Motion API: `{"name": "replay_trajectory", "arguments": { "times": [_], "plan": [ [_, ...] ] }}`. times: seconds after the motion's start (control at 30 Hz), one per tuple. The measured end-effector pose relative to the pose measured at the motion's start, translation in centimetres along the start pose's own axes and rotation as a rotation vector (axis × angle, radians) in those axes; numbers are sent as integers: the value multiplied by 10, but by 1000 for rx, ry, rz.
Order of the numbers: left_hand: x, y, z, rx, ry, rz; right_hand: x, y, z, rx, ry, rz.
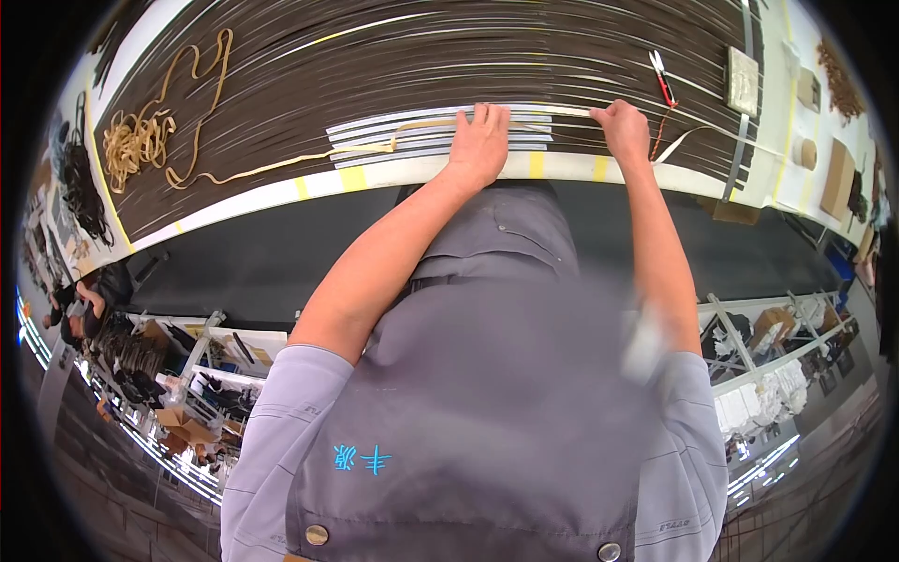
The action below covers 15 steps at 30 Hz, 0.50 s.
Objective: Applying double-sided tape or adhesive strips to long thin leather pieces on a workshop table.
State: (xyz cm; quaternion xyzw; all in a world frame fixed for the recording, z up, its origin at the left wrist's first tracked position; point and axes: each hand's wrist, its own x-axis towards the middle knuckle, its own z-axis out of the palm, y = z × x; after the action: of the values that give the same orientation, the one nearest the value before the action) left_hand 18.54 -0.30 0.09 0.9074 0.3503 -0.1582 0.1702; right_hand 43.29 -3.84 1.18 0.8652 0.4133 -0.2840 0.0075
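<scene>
My left hand (483, 140) lies palm down on several pale strips (379, 118) among the dark strips along the table's near side. Its fingertips press there, with nothing visibly gripped. A flat tan tape (281, 164) runs from the left and passes under this hand. To the right, my right hand (626, 130) pinches the end of a narrow white strip (570, 110) between thumb and fingers. Red-handled snips (661, 79) rest on the dark strips beyond the right hand, and an orange-and-dark cord (659, 133) trails from their handle.
A loose heap of tan tape (137, 144) sits at the table's left. A metal bar (737, 158) crosses the strips' right ends, near a wrapped block (742, 81). A tape roll (805, 153) stands farther right. Behind me are loaded shelves (755, 351); a person (84, 309) is at far left.
</scene>
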Motion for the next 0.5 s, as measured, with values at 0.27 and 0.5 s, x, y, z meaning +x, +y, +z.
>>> {"name": "replay_trajectory", "arguments": {
  "times": [0.27,0.5],
  "plan": [
    [5,8,7,-46,115,-3,11,44,-24,-42,79,70],
    [17,19,-2,-63,38,39,14,51,-27,-45,54,79]
  ]
}}
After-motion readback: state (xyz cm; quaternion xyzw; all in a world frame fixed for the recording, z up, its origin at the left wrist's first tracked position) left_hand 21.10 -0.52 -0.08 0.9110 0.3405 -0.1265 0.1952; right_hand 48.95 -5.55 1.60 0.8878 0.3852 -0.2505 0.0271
